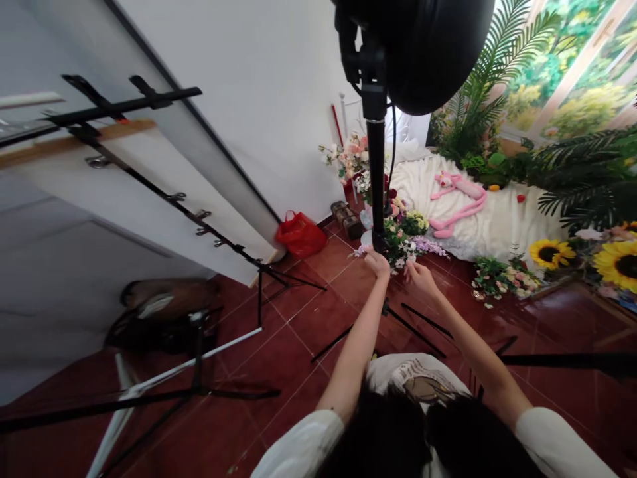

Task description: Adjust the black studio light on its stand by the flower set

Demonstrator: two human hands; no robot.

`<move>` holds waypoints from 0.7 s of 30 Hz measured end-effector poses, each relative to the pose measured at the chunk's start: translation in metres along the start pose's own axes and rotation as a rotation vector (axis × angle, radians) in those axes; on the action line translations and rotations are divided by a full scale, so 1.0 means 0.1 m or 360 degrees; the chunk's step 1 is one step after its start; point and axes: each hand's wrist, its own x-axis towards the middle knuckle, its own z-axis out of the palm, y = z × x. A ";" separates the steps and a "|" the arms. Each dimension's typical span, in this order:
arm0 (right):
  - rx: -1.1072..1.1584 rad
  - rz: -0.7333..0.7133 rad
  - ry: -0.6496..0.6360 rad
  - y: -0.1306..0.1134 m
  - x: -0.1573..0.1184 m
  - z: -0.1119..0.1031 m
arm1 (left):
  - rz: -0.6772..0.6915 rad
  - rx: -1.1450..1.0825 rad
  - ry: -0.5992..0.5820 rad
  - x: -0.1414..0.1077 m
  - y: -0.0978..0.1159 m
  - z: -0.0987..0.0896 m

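A black light stand (377,166) rises in front of me, with a large dark rounded lamp head (438,53) on a bracket at its top and a cable hanging beside the pole. Low on the pole, at its collar, my left hand (378,263) is closed, its fingers partly hidden against the stand. To the right of the pole, my right hand (422,277) is held with fingertips pinched together. Whatever may be between them is too small to make out. Artificial flowers (398,242) in white, lilac and pink show just beyond both hands.
The stand's thin legs (418,328) spread over red floor tiles (308,352). At left are a backdrop frame (174,199) with clamps and more tripod legs. A red bag (301,234) sits by the wall. A pink plush toy (460,192) lies on white cloth; sunflowers (552,252) stand right.
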 end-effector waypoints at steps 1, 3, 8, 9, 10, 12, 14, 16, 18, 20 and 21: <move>0.0053 0.0018 -0.0020 -0.03 0.11 0.07 | -0.0018 0.0001 0.0042 0.00 0.01 0.00; 0.0140 0.0090 -0.0048 -0.07 0.31 0.20 | -0.0063 0.0015 0.0089 0.00 0.02 0.00; 0.0057 0.0290 -0.0023 -0.14 0.69 0.37 | 0.0028 0.0093 0.0088 -0.04 0.10 -0.06; 0.0024 0.0296 -0.0005 -0.15 0.74 0.38 | 0.0049 0.0103 0.0081 -0.04 0.12 -0.07; 0.0000 0.0297 0.0005 -0.15 0.78 0.38 | 0.0058 0.0113 0.0069 -0.05 0.14 -0.08; -0.0033 0.0308 -0.0015 -0.17 0.84 0.36 | 0.0048 0.0127 0.0048 -0.06 0.16 -0.10; -0.0041 0.0330 -0.0076 -0.18 0.87 0.34 | 0.0013 0.0136 0.0044 -0.06 0.18 -0.10; -0.0009 0.0332 -0.0147 -0.19 0.88 0.34 | -0.0036 0.0143 0.0058 -0.06 0.18 -0.09; 0.0069 0.0302 -0.0182 -0.18 0.86 0.34 | -0.0045 0.0141 0.0072 -0.06 0.17 -0.09; 0.0168 0.0257 -0.0190 -0.14 0.84 0.35 | -0.0034 0.0132 0.0073 -0.06 0.17 -0.09; 0.0207 0.0227 -0.0201 -0.12 0.83 0.34 | -0.0029 0.0128 0.0068 -0.07 0.16 -0.09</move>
